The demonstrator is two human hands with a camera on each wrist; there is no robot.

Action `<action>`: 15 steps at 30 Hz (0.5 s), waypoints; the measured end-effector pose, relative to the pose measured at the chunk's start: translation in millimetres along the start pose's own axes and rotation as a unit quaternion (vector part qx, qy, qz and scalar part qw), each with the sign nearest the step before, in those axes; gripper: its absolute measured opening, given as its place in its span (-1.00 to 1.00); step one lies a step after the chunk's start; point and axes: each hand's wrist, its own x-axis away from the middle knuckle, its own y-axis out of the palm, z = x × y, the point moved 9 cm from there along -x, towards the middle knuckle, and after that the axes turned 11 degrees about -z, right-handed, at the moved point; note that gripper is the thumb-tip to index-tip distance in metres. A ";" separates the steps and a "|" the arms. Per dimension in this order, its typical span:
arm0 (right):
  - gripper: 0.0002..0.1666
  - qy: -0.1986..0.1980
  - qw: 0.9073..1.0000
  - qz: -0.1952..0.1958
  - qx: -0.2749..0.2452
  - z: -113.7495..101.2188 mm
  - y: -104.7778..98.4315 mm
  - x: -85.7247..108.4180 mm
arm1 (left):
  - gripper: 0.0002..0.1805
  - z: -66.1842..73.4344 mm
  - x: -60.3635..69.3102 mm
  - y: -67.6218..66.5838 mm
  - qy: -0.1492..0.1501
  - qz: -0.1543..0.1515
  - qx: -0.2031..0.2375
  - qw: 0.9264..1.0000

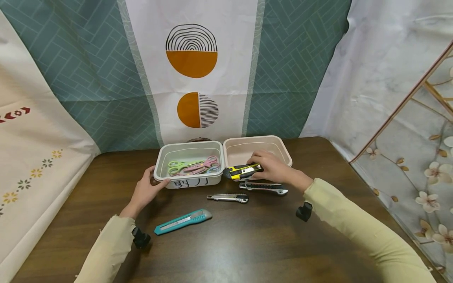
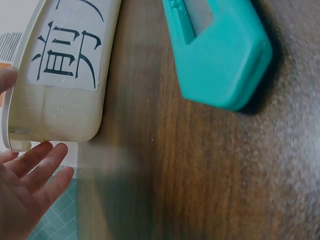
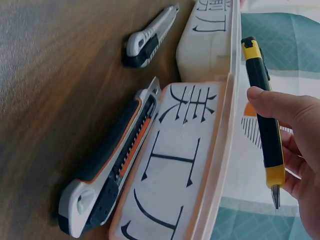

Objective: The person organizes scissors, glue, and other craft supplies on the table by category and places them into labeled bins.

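In my right hand [image 1: 269,166] is a yellow and black utility knife [image 1: 243,171], gripped between thumb and fingers. It is above the front rim of the pink box [image 1: 287,156], and a bare metal tip shows at one end in the right wrist view. My left hand [image 1: 146,190] touches the left front corner of the white box [image 1: 198,181], its thumb by the rim and its fingers fairly straight along the side. Inside that box lie green scissors [image 1: 177,168] and pink scissors [image 1: 198,167]. The lower inside of the pink box is partly hidden by my right hand.
A white and black utility knife [image 1: 264,187] lies just before the pink box. Left of it is a slim silver utility knife [image 1: 228,198], and nearer me a teal utility knife [image 1: 182,222]. Patterned cloth [image 1: 290,70] hangs behind the brown table [image 1: 247,247].
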 end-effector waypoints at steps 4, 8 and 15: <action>-0.57 -0.009 1.000 0.008 0.003 1.6 -2.6 -0.5 | -0.13 0.1 -0.5 -0.1 0.000 0.001 0.000 1.000; -0.57 -0.004 1.000 0.006 -0.002 5.6 -3.5 -1.2 | -0.13 0.3 -0.8 0.1 0.000 0.000 0.001 1.000; -0.56 0.008 0.998 0.030 0.055 12.1 -11.9 -1.4 | -0.12 -0.6 -0.5 0.0 -0.003 -0.002 0.004 1.000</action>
